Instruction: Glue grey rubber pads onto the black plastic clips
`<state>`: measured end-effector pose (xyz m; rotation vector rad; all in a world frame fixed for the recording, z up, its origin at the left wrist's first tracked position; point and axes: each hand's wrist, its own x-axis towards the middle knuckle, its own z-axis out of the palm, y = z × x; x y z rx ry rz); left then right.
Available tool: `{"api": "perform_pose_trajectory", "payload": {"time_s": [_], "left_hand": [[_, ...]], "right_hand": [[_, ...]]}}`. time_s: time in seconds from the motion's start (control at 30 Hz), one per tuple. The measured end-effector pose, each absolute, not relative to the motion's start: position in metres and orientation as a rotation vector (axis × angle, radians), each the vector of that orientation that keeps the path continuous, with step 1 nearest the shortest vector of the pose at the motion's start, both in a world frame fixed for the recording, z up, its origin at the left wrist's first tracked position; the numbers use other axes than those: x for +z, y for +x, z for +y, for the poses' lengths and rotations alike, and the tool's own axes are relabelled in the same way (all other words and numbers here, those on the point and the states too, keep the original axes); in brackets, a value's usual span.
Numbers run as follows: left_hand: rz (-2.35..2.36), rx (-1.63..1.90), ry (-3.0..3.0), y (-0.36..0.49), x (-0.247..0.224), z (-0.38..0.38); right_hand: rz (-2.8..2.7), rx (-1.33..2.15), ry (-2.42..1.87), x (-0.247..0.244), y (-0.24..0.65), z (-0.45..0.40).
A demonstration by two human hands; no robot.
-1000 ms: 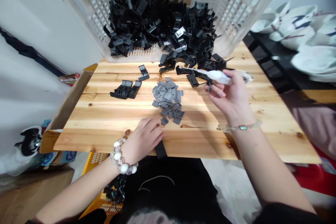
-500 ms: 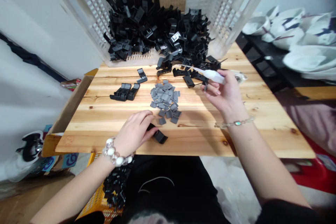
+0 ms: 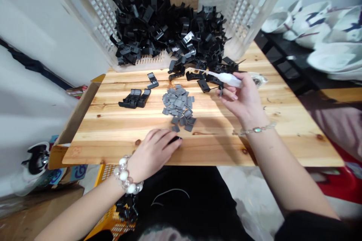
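Observation:
My left hand (image 3: 155, 150) is closed over a black plastic clip (image 3: 174, 139) near the table's front edge; the fingers hide most of it. My right hand (image 3: 243, 96), closed too, holds a white dropper bottle (image 3: 229, 79) whose thin tip points left over the table. Between its lower fingers sits a small grey piece (image 3: 221, 90), perhaps one of the flat squares. A pile of small grey squares (image 3: 178, 101) lies between the hands. Left of the pile, several black clips (image 3: 134, 98) stand side by side, with one single clip (image 3: 152, 80) farther back.
A white plastic crate (image 3: 113, 60) at the back is heaped with black clips (image 3: 158, 26), some spilling onto the wooden table (image 3: 288, 131). White bowl-shaped things (image 3: 319, 30) sit on a dark shelf at right. A yellow basket (image 3: 103, 180) with black parts stands below left.
My left hand has shifted slightly right and turned over the clip, covering more of it. My right hand with the dropper bottle has hardly moved.

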<state>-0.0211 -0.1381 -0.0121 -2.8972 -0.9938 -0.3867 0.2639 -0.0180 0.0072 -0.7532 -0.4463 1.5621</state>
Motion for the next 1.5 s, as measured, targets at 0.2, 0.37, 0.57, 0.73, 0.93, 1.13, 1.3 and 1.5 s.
{"api": "perform_pose_trajectory", "payload": {"time_s": [0.2,0.37,0.57,0.73,0.93,1.13,1.3,1.5], "left_hand": [[-0.778,-0.301,-2.887,-0.008,-0.02,-0.133],[-0.833,-0.36,-2.955,-0.007,-0.022,-0.125],[-1.367,-0.904,-3.267,-0.007,-0.014,-0.124],[-1.728,-1.412,-3.229,-0.016,-0.002,-0.126],[-1.956,-1.015,-2.901,-0.037,0.013,-0.124],[-1.326,-0.644,-2.957,-0.044,0.007,-0.123],[-1.227,-0.375,-2.921,-0.037,-0.008,-0.123],[-1.364,-0.56,-2.919,-0.034,-0.013,-0.123]], "right_hand": [[-0.439,1.577,-0.767,0.006,0.264,-0.017],[-0.436,1.574,-0.766,0.007,0.265,-0.017],[-0.463,1.563,-0.762,0.005,0.265,-0.016],[-0.485,1.556,-0.777,0.004,0.265,-0.016],[-0.517,1.54,-0.811,0.003,0.266,-0.015],[-0.508,1.535,-0.814,0.002,0.266,-0.014],[-0.504,1.554,-0.798,0.002,0.265,-0.016],[-0.488,1.555,-0.8,0.004,0.265,-0.016]]}}
